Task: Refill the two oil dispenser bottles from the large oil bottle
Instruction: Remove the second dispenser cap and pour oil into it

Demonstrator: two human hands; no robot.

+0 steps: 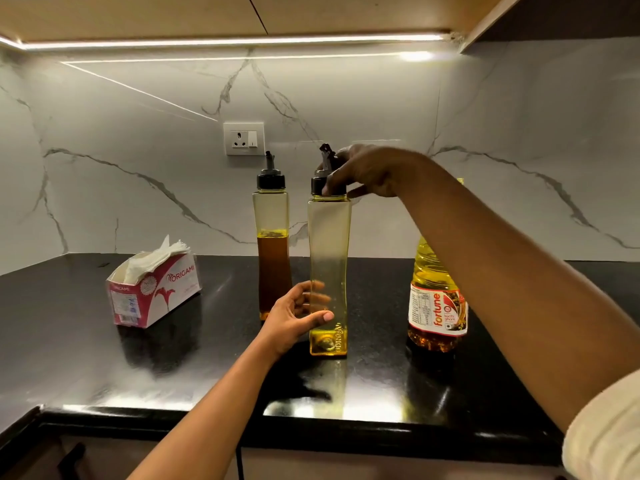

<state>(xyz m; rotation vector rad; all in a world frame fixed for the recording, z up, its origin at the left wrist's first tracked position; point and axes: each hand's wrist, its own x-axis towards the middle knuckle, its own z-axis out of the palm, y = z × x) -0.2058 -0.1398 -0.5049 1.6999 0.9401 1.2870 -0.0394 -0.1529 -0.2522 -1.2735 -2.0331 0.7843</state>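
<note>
The black cap [317, 185] of the nearer dispenser bottle [329, 244] is gripped from above by the right hand [360, 174], its fingers curled round the cap at the centre of the frame. A grey-and-black pouring spout [326, 155] is seen sticking up just beside the knuckles. The lower body of the same bottle is held by the left hand [294, 317], with the thumb laid across the front and the fingers wrapped behind.

This bottle is tall, square-sided and of clear yellow-tinted plastic, narrowed at the waist. It stands upright on the black counter [207, 368] and only a shallow layer of yellow oil is seen at its bottom.

Just behind it, to the left, the second dispenser bottle [272, 265] is stood upright, of the same shape and capped, and filled to about half with darker amber oil. Its base is partly hidden by the left hand.

At the right of the frame the large oil bottle [436, 306] is stood on the counter, with a red and white "fortune" label. Its upper part is covered by the right forearm, so the top cannot be made out.

At the left a pink and white tissue box [156, 292] is placed, well apart from the bottles. A white socket [244, 138] is fixed on the marble wall [138, 168] behind.
</note>
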